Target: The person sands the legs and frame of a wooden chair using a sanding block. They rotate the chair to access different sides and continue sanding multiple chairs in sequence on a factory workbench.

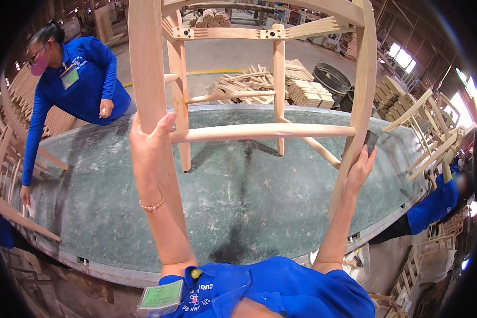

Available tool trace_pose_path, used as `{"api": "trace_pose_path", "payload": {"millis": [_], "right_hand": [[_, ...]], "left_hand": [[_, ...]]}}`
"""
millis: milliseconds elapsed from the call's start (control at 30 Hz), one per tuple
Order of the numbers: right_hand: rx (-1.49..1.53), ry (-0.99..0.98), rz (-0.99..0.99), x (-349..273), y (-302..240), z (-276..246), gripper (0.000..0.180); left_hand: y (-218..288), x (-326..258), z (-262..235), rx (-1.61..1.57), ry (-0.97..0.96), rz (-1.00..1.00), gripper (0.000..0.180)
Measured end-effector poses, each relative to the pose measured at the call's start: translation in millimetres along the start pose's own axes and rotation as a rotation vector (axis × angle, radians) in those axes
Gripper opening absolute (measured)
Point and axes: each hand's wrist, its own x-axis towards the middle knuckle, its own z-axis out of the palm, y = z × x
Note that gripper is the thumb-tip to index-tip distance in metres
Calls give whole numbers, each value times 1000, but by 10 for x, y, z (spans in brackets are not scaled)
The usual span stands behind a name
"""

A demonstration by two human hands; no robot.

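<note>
A pale, bare wooden chair frame point(265, 132) stands before me on the green worktop, its two near uprights rising past the top of the view. Round rungs join its legs, and dark bolt heads show on the rail higher up. My left hand point(147, 146) is wrapped round the left upright, thumb on its inner side by the rung. At the outer side of the right upright, my right hand point(359, 168) grips a small dark grey sanding block point(371, 140). Part of that hand's fingers is hidden behind the wood.
The green worktop point(238, 196) is scuffed. A co-worker point(79, 79) in blue leans over its left end, one hand at another chair frame point(24, 209). More frames point(434, 140) sit at the right, near a second blue sleeve point(434, 209). Wood pieces point(310, 94) are stacked beyond.
</note>
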Motion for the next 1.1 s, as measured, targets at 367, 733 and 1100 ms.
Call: {"api": "trace_pose_path", "payload": {"millis": [367,733,1100], "right_hand": [[-220,-105,-222,669,124,518,33],[-240,-200,-317,1265,260,1062,37],[49,-346,-27,1884,778,1777,32]], "left_hand": [[-354,910,21,92,-117,-25,52],[-715,1826,12,174,-205,-135,55],[-1228,2575,281,50,-119,-502,47]]}}
